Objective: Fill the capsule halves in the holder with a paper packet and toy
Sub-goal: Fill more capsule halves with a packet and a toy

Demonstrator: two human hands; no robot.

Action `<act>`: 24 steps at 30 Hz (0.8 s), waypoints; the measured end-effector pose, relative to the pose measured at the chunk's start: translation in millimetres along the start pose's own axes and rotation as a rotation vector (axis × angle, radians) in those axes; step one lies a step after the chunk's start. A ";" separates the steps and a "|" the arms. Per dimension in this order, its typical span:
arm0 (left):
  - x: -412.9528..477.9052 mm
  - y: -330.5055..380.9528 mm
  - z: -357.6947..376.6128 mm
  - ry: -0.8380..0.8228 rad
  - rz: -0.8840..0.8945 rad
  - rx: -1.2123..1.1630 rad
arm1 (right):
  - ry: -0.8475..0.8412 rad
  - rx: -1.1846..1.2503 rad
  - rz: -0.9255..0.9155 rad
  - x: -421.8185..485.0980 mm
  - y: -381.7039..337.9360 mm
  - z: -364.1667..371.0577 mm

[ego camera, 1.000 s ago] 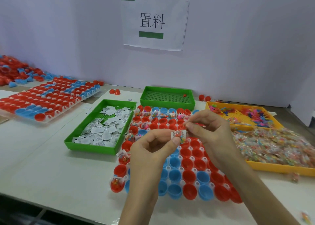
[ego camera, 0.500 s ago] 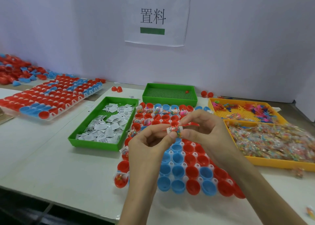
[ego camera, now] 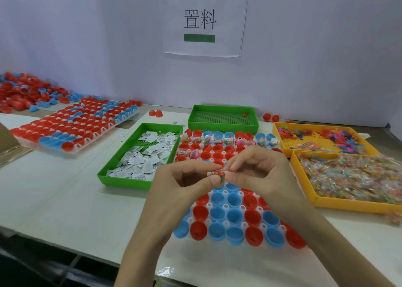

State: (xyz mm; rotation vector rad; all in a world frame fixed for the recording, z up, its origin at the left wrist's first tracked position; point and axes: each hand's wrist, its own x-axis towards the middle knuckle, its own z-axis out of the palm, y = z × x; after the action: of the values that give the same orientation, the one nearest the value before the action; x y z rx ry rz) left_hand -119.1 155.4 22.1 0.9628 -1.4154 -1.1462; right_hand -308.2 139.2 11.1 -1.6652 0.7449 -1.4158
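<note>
Nearest us, empty red and blue capsule halves sit in the holder. Above them, left hand and right hand pinch one small toy packet between thumbs and forefingers. Beyond lie paper packets in a green tray

A clear toy packet is pinched above red and blue capsule halves in the holder.
</note>
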 end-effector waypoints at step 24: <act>-14.1 -3.9 -66.1 -0.359 0.213 1.058 | 0.181 -0.094 0.062 10.1 14.5 -26.5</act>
State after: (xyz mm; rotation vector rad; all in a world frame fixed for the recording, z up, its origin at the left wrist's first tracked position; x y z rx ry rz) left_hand -51.7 158.2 16.1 1.2843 -2.4382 -0.3476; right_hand -331.2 118.1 4.9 -1.5840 0.9708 -1.5219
